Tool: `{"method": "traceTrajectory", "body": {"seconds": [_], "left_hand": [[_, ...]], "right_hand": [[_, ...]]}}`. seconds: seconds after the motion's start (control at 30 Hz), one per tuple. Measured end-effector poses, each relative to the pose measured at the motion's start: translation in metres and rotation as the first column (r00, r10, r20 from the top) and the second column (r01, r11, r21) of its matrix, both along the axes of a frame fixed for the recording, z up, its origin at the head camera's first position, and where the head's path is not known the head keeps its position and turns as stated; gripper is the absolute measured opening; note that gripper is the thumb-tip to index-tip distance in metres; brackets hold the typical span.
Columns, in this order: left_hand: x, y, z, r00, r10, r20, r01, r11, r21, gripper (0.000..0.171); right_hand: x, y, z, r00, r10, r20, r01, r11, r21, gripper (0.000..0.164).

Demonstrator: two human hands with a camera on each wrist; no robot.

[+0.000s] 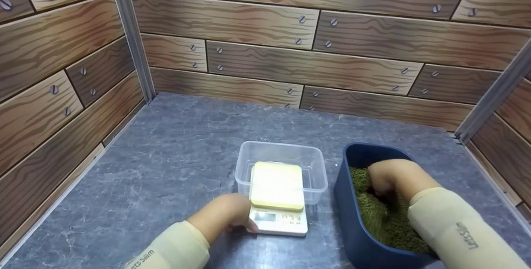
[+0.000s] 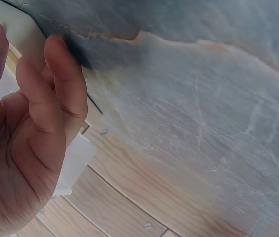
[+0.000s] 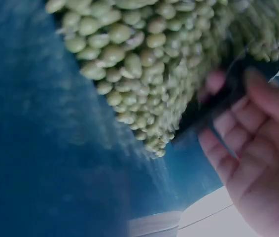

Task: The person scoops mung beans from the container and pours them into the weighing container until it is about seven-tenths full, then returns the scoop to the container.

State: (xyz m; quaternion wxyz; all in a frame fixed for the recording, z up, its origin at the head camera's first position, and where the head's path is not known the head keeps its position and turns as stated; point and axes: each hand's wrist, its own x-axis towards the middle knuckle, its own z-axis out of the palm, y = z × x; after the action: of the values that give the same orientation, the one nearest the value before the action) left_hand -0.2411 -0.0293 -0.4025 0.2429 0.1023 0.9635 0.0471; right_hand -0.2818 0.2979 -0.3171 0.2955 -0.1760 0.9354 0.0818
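Note:
In the head view my left hand [image 1: 233, 211] is at the near left corner of a kitchen scale [image 1: 276, 223], thumb at its front edge. The left wrist view shows the thumb and bent fingers about the white edge of the scale [image 2: 23, 32]. A clear plastic container [image 1: 315, 173] overlaps the scale's bright yellow platform. My right hand [image 1: 386, 177] reaches into a dark blue bin [image 1: 350, 227] of green beans [image 1: 375, 219]. In the right wrist view it grips a black scoop-like tool [image 3: 213, 106] among the beans; blur hides its shape.
The bin stands close to the right of the scale on a grey marbled tabletop [image 1: 178, 148]. Wood-patterned panels [image 1: 257, 57] enclose the back and both sides, with grey metal strips [image 1: 132, 36] at the corners.

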Motion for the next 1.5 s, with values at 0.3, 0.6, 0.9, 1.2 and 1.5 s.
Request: {"method": "traceTrajectory", "body": {"seconds": [0.3, 0.6, 0.9, 1.2, 1.5], "left_hand": [[0.000, -0.002, -0.001, 1.000, 0.006, 0.004, -0.007, 1.000, 0.028, 0.048], [-0.003, -0.003, -0.002, 0.998, 0.039, 0.050, -0.043, 0.997, 0.066, 0.047], [-0.003, -0.004, -0.003, 0.997, 0.034, 0.068, -0.039, 0.996, 0.078, 0.046], [-0.003, -0.004, -0.005, 0.997, 0.032, 0.069, -0.038, 0.995, 0.096, 0.045], [-0.003, -0.004, -0.004, 0.998, 0.027, 0.056, -0.032, 0.995, 0.094, 0.046]], "right_hand": [[-0.001, -0.001, 0.000, 0.992, 0.099, 0.076, -0.099, 0.995, -0.013, 0.025], [-0.003, 0.015, 0.013, 0.996, 0.040, 0.084, -0.022, 0.979, -0.205, 0.023], [-0.004, 0.024, 0.030, 0.997, 0.022, 0.074, -0.005, 0.976, -0.219, 0.021], [-0.001, 0.036, 0.042, 0.987, -0.066, 0.147, 0.107, 0.951, -0.291, 0.016], [-0.004, 0.045, 0.063, 0.978, -0.121, 0.171, 0.172, 0.930, -0.325, 0.012]]}}
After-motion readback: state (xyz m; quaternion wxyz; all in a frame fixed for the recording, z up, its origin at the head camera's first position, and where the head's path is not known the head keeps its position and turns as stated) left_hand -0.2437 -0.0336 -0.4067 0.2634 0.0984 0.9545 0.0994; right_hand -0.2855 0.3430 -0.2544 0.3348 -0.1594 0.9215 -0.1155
